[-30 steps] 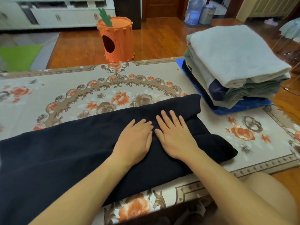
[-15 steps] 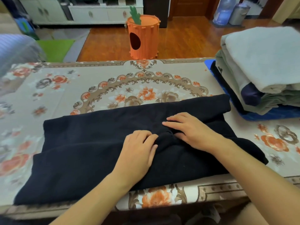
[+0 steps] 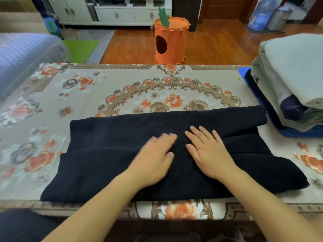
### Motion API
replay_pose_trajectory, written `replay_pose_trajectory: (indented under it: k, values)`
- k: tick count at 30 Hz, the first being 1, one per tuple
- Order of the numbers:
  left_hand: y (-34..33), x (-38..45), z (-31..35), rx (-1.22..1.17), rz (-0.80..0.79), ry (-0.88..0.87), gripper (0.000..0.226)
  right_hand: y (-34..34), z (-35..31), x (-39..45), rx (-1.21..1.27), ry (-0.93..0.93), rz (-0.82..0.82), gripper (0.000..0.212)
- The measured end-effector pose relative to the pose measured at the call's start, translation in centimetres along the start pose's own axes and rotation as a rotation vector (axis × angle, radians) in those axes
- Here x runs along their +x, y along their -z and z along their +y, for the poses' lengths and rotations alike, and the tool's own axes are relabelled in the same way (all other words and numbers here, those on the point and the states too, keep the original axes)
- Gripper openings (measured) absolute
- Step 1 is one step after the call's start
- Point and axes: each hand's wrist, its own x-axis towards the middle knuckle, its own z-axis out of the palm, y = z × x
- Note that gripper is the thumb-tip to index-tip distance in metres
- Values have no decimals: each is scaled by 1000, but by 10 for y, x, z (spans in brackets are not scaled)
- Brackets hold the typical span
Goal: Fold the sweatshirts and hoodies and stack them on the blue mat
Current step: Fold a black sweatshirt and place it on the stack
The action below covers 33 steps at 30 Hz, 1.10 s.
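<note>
A dark navy sweatshirt (image 3: 113, 154) lies folded lengthwise across the near part of the table. Both my hands lie flat on its middle, side by side. My left hand (image 3: 153, 154) is a little blurred, its fingers pointing up and right. My right hand (image 3: 208, 151) has its fingers spread and straight on the cloth. At the right edge a stack of folded garments (image 3: 297, 72), pale grey on top with green and navy layers below, sits on the blue mat (image 3: 251, 84).
The table wears a floral cloth (image 3: 157, 88) in beige and orange. An orange carrot-shaped bin (image 3: 171, 41) stands on the wooden floor beyond it. A bluish sofa arm (image 3: 26, 56) is at the left. White cabinets and a water jug line the far wall.
My view has shifted left, so the stack sits further right. My right hand has flattened and spread its fingers on the sweatshirt; my left hand slid slightly across the cloth.
</note>
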Motion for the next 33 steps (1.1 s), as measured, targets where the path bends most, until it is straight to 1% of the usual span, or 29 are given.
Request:
replay_pose_trajectory:
  k: [1, 2, 3, 4, 5, 6, 7, 8, 9, 10, 12, 15, 17, 19, 20, 21, 22, 23, 24, 25, 26, 28, 29, 31, 33]
  values:
    - [18, -10, -14, 10, 161, 85, 52, -4, 1, 0, -2, -17, 2, 69]
    - [37, -26, -32, 60, 305, 205, 48, -5, 2, 0, 3, -25, 11, 69]
    - [57, -43, -56, 137, 396, 370, 44, -5, 3, 1, 1, -27, 29, 69]
    - [74, -61, -84, 221, 419, 565, 42, -5, 2, 2, -7, -21, 51, 69]
    - [88, -78, -109, 271, 370, 791, 47, -6, 1, 2, -12, -18, 63, 70]
    - [98, -93, -128, 292, 273, 993, 58, -6, 0, 3, -13, -20, 66, 71]
    - [102, -103, -139, 303, 171, 1117, 70, -7, 0, 3, -13, -26, 64, 71]
    - [102, -107, -144, 310, 86, 1154, 77, -7, 0, 3, -9, -33, 63, 72]
    - [101, -107, -142, 299, 47, 1147, 79, -6, 1, 2, -5, -38, 60, 73]
    - [99, -103, -138, 275, 38, 1142, 77, -6, 1, 2, -1, -39, 57, 74]
    - [100, -91, -128, 179, 63, 1183, 70, -6, 2, 1, 1, -42, 53, 72]
    - [104, -81, -131, 36, 8, 1206, 66, -5, 2, 1, 3, -49, 49, 69]
    - [111, -84, -141, -198, -1, 1223, 63, -6, 3, 2, 2, -43, 47, 71]
    - [122, -91, -145, -571, 68, 1234, 57, -7, 4, 2, 10, -38, 44, 74]
    - [127, -95, -146, -721, 105, 1214, 52, -6, 4, 2, 14, -36, 46, 76]
    - [132, -97, -151, -781, 156, 1172, 46, -4, 3, 2, 12, -35, 44, 77]
    - [137, -99, -155, -769, 219, 1123, 41, -2, 0, 3, 0, -31, 35, 78]
    - [145, -99, -161, -670, 305, 1073, 35, 1, -7, 4, -28, -19, 24, 79]
    - [154, -101, -166, -532, 378, 1029, 28, 3, -18, 7, -63, 5, 18, 79]
    - [166, -104, -170, -374, 413, 1011, 26, 5, -33, 10, -98, 40, 17, 78]
    - [179, -109, -178, -214, 423, 1010, 28, 4, -51, 15, -127, 79, 20, 75]
    - [199, -126, -201, 98, 377, 1052, 34, -4, -92, 23, -145, 144, 35, 67]
    - [205, -138, -213, 215, 347, 1084, 35, -12, -110, 26, -140, 163, 57, 63]
    - [209, -158, -228, 360, 290, 1131, 36, -24, -135, 29, -140, 175, 88, 58]
    - [211, -165, -232, 349, 285, 1113, 36, -30, -142, 31, -137, 176, 111, 56]
